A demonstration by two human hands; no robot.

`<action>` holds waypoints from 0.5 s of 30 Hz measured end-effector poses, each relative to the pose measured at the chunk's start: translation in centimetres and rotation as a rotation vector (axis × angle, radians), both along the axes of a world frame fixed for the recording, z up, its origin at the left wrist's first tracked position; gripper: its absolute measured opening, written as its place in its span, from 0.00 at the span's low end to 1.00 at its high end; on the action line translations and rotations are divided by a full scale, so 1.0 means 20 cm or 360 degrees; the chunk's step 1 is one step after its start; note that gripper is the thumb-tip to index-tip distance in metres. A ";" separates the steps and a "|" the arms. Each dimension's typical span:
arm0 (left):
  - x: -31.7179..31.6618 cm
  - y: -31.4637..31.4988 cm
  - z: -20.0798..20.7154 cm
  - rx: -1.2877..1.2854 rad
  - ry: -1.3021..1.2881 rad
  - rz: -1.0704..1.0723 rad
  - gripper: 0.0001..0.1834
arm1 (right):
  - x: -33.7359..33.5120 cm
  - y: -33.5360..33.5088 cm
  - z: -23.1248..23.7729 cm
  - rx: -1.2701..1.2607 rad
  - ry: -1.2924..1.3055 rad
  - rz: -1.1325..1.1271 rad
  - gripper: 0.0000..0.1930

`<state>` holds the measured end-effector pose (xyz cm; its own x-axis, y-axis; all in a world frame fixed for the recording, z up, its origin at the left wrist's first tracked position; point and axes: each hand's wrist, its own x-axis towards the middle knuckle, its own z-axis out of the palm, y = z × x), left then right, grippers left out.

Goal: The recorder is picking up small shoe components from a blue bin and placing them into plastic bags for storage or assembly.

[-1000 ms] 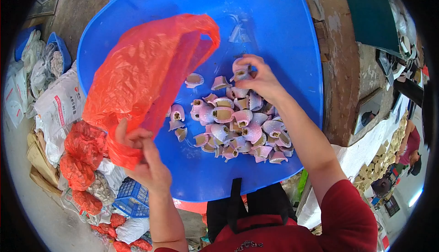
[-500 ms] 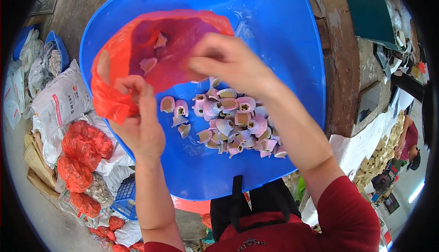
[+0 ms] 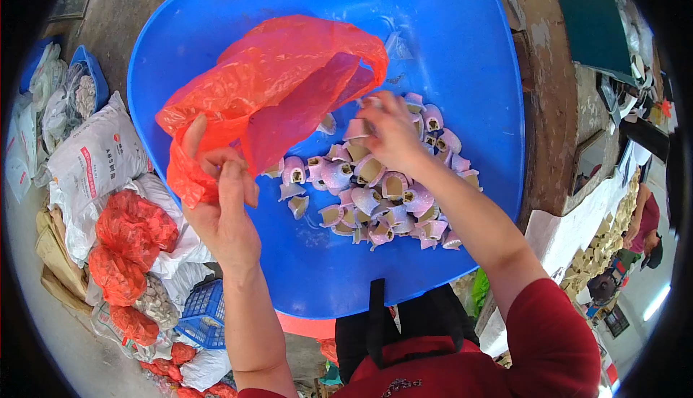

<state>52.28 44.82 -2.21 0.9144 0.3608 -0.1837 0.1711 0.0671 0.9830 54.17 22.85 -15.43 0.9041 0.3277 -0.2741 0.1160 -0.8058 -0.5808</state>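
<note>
My left hand is closed on the gathered edge of a thin red plastic bag. The bag leans over the inside of a big blue tub, its mouth tilted toward my right hand; its contents are hidden. A pile of small curved pieces, glittery pink outside and tan inside, lies in the tub. At the pile's far side my right hand has its fingers closed around one pink curved piece, just below the bag's mouth. A few loose pieces lie left of the pile.
At the left are stuffed white sacks, filled red bags and a blue plastic crate. A worn wooden bench borders the tub's right side. Another person is at the far right, beside a heap of tan pieces.
My right hand has moved from the bag's mouth down to the pile and grips a piece. The bag has tipped to the right, hiding the pieces seen inside it before.
</note>
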 end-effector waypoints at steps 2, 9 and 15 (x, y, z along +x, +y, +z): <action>0.01 -0.01 0.03 -0.0021 0.0019 -0.0020 0.27 | -0.01 0.00 0.18 0.0699 0.0582 -0.0409 0.19; 0.00 -0.12 0.03 0.0207 -0.0012 -0.0337 0.35 | 0.14 0.37 0.38 0.0794 0.0323 -0.0363 0.27; -0.02 -0.06 0.09 0.0117 0.0063 -0.0290 0.34 | 0.13 0.17 0.41 0.0476 0.0163 -0.0147 0.26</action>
<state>51.84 43.66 -0.40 0.9583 0.2038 -0.2002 0.2126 -0.0402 0.9763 56.78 26.29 -7.19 0.9066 0.3251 -0.2690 -0.0209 -0.6020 -0.7982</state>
